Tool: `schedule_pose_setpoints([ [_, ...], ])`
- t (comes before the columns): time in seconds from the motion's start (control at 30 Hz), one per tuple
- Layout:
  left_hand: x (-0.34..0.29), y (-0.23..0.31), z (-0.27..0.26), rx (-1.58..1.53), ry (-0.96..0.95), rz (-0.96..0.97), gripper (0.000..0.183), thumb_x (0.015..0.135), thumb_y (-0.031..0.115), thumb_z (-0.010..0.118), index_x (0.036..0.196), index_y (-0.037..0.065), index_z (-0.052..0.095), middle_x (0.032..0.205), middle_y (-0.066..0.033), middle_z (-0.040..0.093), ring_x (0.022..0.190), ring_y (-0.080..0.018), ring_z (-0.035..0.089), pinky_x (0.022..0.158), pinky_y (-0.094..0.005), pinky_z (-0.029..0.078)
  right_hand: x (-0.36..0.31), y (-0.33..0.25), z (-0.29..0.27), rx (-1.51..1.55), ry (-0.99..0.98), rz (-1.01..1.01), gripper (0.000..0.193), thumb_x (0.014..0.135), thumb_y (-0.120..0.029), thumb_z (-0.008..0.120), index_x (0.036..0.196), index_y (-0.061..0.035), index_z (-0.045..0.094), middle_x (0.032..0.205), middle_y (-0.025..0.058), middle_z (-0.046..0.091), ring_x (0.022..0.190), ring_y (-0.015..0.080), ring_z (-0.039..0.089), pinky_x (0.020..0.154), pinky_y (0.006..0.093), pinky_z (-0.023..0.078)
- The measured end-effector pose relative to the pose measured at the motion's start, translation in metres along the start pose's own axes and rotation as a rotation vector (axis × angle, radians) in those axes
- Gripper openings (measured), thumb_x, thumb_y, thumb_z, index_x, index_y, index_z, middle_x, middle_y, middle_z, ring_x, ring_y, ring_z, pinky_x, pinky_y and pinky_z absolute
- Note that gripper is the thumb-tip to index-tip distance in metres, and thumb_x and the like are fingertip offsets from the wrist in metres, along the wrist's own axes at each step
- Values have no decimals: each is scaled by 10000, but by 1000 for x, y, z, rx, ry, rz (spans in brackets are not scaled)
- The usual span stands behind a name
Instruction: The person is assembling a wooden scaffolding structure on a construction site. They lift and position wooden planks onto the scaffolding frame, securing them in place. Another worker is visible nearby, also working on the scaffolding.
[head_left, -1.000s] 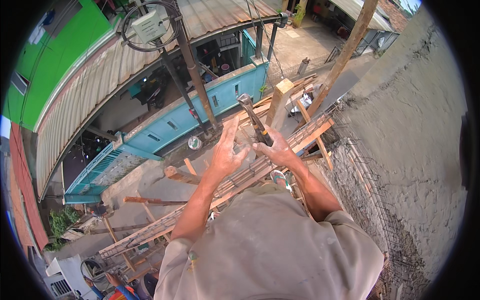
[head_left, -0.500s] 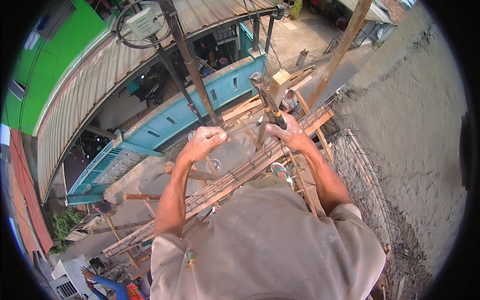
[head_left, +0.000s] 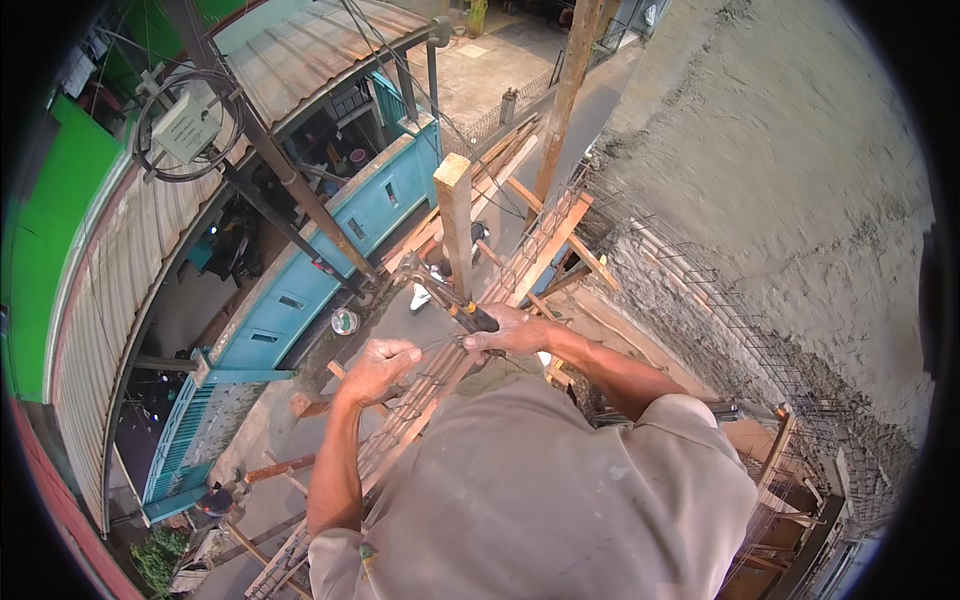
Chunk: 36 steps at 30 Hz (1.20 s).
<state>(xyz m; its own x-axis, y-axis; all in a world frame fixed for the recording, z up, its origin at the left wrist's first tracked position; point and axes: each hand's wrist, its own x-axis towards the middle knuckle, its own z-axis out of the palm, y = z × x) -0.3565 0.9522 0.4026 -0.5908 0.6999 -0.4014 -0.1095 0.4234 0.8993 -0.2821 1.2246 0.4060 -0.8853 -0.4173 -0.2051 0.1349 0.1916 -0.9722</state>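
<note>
My right hand (head_left: 515, 332) is closed round the black-and-yellow handles of metal pincers (head_left: 436, 288), whose head points up and to the left. My left hand (head_left: 376, 372) is pinched shut, thumb against the fingers. What looks like a thin wire (head_left: 437, 346) stretches from it towards the right hand. Both hands are above a long timber form (head_left: 545, 262) with a cage of steel bars (head_left: 432, 385) along it. A squared wooden post (head_left: 455, 225) stands upright just beyond the pincers.
Wet grey concrete (head_left: 770, 150) spreads across the right, edged by bar mesh (head_left: 735, 325). A pole (head_left: 290, 175) carries a cable box (head_left: 187, 127) at left, before a blue wall (head_left: 335, 258). A person's white shoe (head_left: 420, 297) shows below, near a bucket (head_left: 344, 321).
My hands have come closer together and lower, and the right hand with the pincers has moved left towards the left hand. The view has shifted, showing more concrete on the right.
</note>
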Motion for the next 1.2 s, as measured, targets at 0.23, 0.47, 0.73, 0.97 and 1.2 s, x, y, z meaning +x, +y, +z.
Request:
schedule_pose_setpoints([
  [0.23,-15,25,-15,173,-184,88,304,882,283,691,954,-11,721,770,-66,662,730,-134,543,662,-323,456,-15,-7,31,-46,75,97,407,929,-430,617,1009,-33,572,746,99,647,805,241,643,693,393,489],
  [0.47,-12,45,9,892,49,292,235,887,273,645,805,66,719,741,-147,665,686,-354,632,647,-419,494,-13,-4,41,-618,203,152,365,921,-297,601,1160,-34,520,840,219,655,766,472,624,692,542,477],
  [0.73,20,24,23,785,324,231,321,890,351,639,799,52,713,791,-146,677,716,-372,641,658,-456,490,-18,29,28,-613,674,158,353,878,-267,662,1070,-37,476,782,269,640,786,477,629,676,564,470],
  [0.97,41,-12,25,1000,207,116,405,895,432,611,794,59,730,740,-156,673,724,-363,650,659,-455,507,-8,63,31,-728,593,355,342,864,-267,667,1037,-27,496,824,234,674,798,477,634,702,554,484],
  [1.2,18,-29,15,902,272,164,366,891,399,619,780,66,724,730,-150,673,714,-361,643,646,-453,503,-3,100,28,-427,482,369,366,886,-306,615,1089,-25,499,904,277,648,904,486,610,763,554,460],
])
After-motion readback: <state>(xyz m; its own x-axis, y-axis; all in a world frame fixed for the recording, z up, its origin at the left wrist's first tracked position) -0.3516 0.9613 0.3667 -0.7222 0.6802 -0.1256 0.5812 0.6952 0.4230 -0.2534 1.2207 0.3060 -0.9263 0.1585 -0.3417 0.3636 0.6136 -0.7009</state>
